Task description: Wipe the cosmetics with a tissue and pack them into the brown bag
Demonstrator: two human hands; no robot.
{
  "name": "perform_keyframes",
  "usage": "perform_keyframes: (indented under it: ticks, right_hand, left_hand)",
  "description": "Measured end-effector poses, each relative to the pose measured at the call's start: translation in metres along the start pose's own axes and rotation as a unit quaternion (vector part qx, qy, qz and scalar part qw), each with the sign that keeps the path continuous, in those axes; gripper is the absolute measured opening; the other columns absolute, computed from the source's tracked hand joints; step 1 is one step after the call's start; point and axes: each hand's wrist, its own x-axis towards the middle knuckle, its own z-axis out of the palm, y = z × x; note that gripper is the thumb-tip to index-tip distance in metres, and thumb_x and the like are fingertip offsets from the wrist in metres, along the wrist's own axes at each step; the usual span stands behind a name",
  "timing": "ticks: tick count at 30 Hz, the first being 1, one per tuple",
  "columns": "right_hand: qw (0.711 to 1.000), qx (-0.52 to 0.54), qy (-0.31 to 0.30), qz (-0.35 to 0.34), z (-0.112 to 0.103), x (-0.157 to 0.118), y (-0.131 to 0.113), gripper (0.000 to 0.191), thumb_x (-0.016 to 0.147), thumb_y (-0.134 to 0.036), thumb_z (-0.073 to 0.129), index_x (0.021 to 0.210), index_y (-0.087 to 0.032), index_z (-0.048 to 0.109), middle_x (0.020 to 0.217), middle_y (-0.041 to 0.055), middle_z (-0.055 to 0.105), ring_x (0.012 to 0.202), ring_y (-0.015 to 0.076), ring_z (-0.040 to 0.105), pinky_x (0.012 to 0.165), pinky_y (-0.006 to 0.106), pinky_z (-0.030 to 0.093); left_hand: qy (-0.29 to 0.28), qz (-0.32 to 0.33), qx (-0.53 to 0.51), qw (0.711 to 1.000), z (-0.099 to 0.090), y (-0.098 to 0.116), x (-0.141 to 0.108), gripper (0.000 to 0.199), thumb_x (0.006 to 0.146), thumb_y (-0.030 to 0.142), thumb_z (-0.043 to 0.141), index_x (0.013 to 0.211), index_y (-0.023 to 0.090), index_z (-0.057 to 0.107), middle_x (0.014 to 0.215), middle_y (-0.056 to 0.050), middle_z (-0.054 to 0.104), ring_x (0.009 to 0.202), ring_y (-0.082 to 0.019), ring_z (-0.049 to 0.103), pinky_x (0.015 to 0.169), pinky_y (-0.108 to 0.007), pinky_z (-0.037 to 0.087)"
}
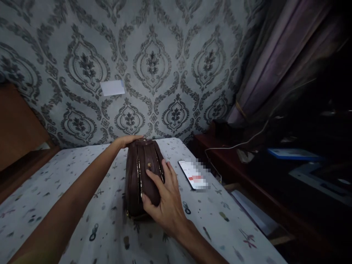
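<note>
A dark brown leather bag (148, 185) with two open-looking gold zips along its top and a small gold stud lies on the patterned bedsheet in front of me. My left hand (129, 140) reaches to the bag's far end, its fingers stretched flat across the edge there; some of them are hidden. Over the near part of the bag is my right hand (167, 198), fingers spread, with the thumb by the left zip and the other fingertips touching the top and the right zip. What is inside the bag does not show.
A lit phone (191, 174), partly pixelated, lies right of the bag on the white bedsheet (110, 205). Beyond is a wallpapered wall (152, 66) with a white switch plate (112, 88). A dark red table (220, 146) with a white cable (239, 146) stands at right, a wooden board (19, 124) at left.
</note>
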Motion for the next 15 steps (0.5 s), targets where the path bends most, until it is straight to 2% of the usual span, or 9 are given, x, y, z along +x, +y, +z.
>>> perform_keyframes:
  ticks: [3,6,10,15]
  right_hand:
    - [1.000,-0.001,-0.001,-0.001,0.000,-0.001,0.001,0.058,0.080,-0.032,0.068,0.137,-0.025,0.059,0.169,0.0122,0.018,0.155,0.0411,0.021,0.117,0.068,0.033]
    - [1.000,-0.001,0.001,-0.001,0.001,-0.001,0.001,0.058,0.080,-0.032,0.068,0.137,-0.026,0.059,0.169,0.0113,0.018,0.154,0.0410,0.021,0.118,0.068,0.033]
    - [1.000,0.002,0.006,-0.004,0.002,-0.001,0.001,0.058,0.079,-0.033,0.069,0.136,-0.025,0.060,0.169,0.0104,0.017,0.154,0.0413,0.021,0.118,0.067,0.032]
    - [1.000,0.007,0.013,-0.011,0.002,-0.001,0.001,0.057,0.079,-0.032,0.068,0.135,-0.024,0.060,0.168,0.0119,0.018,0.154,0.0411,0.020,0.118,0.067,0.033]
  left_hand:
    - [-0.041,-0.007,0.003,0.999,0.002,0.011,0.008,0.062,0.047,0.071,0.088,0.073,0.016,0.072,0.073,-0.008,0.078,0.065,-0.022,0.070,0.070,-0.034,0.058]
    - [-0.058,-0.001,0.013,0.998,0.002,0.017,0.012,0.060,0.044,0.065,0.092,0.073,0.015,0.074,0.072,-0.008,0.077,0.061,-0.020,0.068,0.065,-0.032,0.057]
    - [-0.061,0.008,0.043,0.997,0.003,0.020,0.012,0.053,0.049,0.058,0.093,0.076,0.016,0.076,0.074,-0.006,0.078,0.063,-0.019,0.069,0.064,-0.029,0.056]
    - [-0.060,-0.008,0.123,0.991,0.009,0.022,0.016,0.047,0.056,0.059,0.088,0.070,0.017,0.074,0.068,-0.008,0.076,0.056,-0.024,0.069,0.058,-0.034,0.055]
